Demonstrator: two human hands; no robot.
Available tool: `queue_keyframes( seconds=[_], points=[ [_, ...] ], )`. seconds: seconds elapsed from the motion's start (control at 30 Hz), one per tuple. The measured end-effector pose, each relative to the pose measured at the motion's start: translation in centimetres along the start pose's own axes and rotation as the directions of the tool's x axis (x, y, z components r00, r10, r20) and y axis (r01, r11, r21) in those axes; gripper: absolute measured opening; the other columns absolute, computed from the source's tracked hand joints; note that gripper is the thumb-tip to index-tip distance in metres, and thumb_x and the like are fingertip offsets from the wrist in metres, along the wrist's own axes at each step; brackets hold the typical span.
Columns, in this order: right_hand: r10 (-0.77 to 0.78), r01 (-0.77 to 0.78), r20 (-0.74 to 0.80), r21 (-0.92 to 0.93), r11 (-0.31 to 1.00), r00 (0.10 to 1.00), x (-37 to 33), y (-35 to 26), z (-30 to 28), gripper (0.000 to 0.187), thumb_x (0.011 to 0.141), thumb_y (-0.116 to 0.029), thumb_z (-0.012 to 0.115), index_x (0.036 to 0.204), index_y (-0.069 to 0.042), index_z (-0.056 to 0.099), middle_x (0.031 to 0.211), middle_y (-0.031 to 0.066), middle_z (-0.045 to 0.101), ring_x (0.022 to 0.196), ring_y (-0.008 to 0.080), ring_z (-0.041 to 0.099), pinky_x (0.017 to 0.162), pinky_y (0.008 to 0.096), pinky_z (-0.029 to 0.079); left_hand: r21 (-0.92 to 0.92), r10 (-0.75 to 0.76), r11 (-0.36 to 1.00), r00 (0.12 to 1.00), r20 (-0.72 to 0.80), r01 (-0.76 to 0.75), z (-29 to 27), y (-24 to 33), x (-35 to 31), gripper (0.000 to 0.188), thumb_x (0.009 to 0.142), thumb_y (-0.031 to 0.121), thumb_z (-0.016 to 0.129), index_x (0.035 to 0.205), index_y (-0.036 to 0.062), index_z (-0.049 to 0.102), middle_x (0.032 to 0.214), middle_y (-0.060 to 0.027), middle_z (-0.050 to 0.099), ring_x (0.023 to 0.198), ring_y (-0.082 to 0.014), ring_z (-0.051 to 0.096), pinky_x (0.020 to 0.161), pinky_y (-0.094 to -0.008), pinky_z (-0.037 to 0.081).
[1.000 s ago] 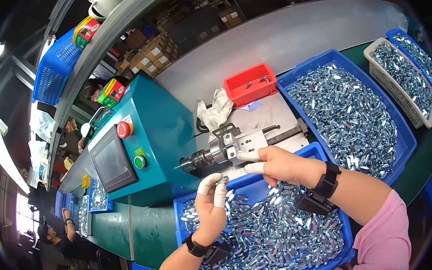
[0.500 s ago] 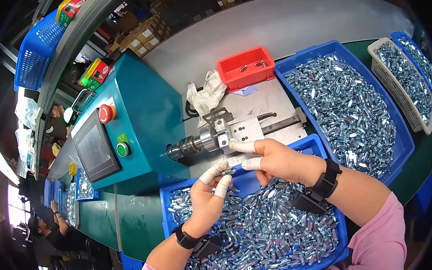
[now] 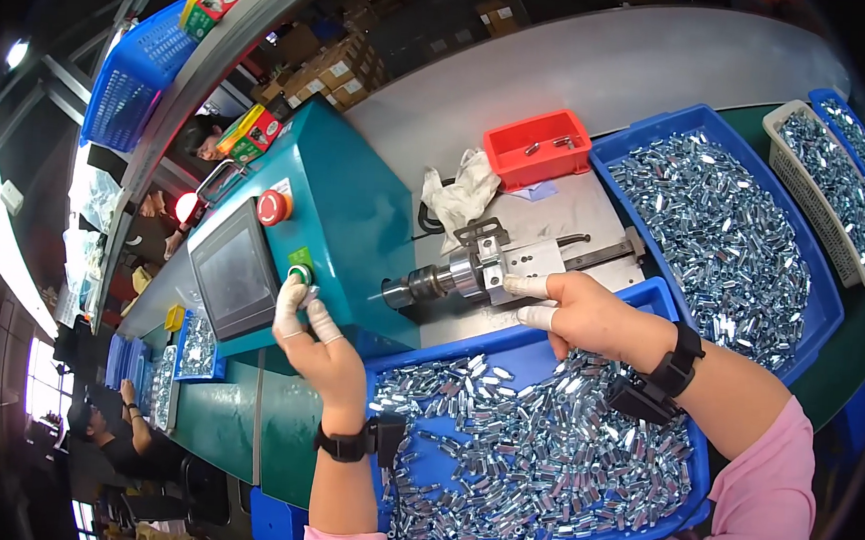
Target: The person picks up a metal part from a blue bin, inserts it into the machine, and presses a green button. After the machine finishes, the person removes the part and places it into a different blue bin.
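Note:
My left hand (image 3: pixel 322 348), with white finger cots, reaches to the green push button (image 3: pixel 299 272) on the teal machine (image 3: pixel 342 198). A fingertip is at the button, and a small shiny metal piece (image 3: pixel 312 293) shows between finger and thumb. My right hand (image 3: pixel 590 313), also in finger cots, has its fingers stretched out and apart, tips against the metal clamp block (image 3: pixel 493 272) in front of the machine's chuck (image 3: pixel 432 283). Whether a part sits inside the clamp is hidden. Below both hands, a blue tray (image 3: pixel 537 350) holds many loose metal pieces (image 3: pixel 540 448).
A second blue tray (image 3: pixel 617 147) of metal pieces stands right, beside a white basket (image 3: pixel 777 144). A red bin (image 3: pixel 535 172) and a white glove (image 3: pixel 461 192) lie behind the clamp. The machine carries a screen (image 3: pixel 236 271) and red stop button (image 3: pixel 274 207). Other people are at left.
My left hand has moved from beside the clamp, left and up to the green button, keeping a metal piece. My right hand stays at the clamp. The whole view has shifted slightly.

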State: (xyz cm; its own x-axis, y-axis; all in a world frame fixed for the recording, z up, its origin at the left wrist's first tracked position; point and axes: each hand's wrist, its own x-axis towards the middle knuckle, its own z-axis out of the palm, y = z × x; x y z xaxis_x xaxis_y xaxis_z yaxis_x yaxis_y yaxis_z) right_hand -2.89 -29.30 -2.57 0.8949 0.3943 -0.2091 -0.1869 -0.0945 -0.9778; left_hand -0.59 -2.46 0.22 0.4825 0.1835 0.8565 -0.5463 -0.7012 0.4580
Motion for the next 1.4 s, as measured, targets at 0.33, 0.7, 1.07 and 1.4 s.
queue_keyframes(
  seconds=[0.33, 0.7, 1.07, 1.4],
  points=[
    [-0.006, -0.166, -0.318, -0.512, 0.843, 0.948, 2.7, -4.7, -1.8, 0.028, 0.082, -0.024, 0.062, 0.088, 0.003, 0.067, 0.071, 0.0137, 0.064, 0.050, 0.0180, 0.060, 0.050, 0.0303, 0.048, 0.097, 0.122, 0.988, 0.992, 0.021, -0.123, -0.2, -2.2, -0.4, 0.019, 0.093, 0.007, 0.050, 0.110, -0.0010, 0.054, 0.115, -0.0162, 0.059, 0.094, -0.0254, 0.053, 0.083, -0.0334, 0.044],
    [-0.092, -0.240, -0.274, -0.931, 0.275, 0.957, 6.7, -7.9, 0.5, 0.025, 0.070, -0.024, 0.058, 0.070, 0.000, 0.068, 0.068, 0.0167, 0.065, 0.061, 0.0284, 0.065, 0.059, 0.0369, 0.051, 0.059, 0.148, 0.987, 0.988, 0.034, -0.150, -0.6, -2.9, -0.9, 0.019, 0.094, 0.009, 0.050, 0.110, 0.0001, 0.055, 0.121, -0.0148, 0.057, 0.095, -0.0229, 0.053, 0.084, -0.0307, 0.046],
    [-0.515, -0.266, -0.407, -0.907, 0.327, 0.754, 4.5, -2.5, 2.6, 0.048, 0.073, -0.048, 0.066, 0.075, 0.000, 0.067, 0.074, 0.0177, 0.065, 0.076, 0.0331, 0.065, 0.064, 0.0421, 0.051, 0.095, 0.171, 0.981, 0.985, 0.010, -0.171, -0.5, -3.1, -0.8, 0.018, 0.090, 0.010, 0.054, 0.107, 0.0041, 0.057, 0.117, -0.0113, 0.061, 0.086, -0.0255, 0.053, 0.082, -0.0337, 0.040],
    [-0.261, -0.266, -0.346, -0.917, 0.297, 0.901, 6.4, -2.8, 0.4, 0.047, 0.081, -0.045, 0.057, 0.078, 0.001, 0.068, 0.079, 0.0180, 0.067, 0.074, 0.0327, 0.065, 0.065, 0.0413, 0.051, 0.102, 0.190, 0.976, 0.981, 0.044, -0.194, -0.4, -2.9, -1.0, 0.019, 0.091, 0.008, 0.053, 0.109, 0.0007, 0.056, 0.122, -0.0146, 0.058, 0.091, -0.0224, 0.051, 0.083, -0.0300, 0.045]
  ],
)
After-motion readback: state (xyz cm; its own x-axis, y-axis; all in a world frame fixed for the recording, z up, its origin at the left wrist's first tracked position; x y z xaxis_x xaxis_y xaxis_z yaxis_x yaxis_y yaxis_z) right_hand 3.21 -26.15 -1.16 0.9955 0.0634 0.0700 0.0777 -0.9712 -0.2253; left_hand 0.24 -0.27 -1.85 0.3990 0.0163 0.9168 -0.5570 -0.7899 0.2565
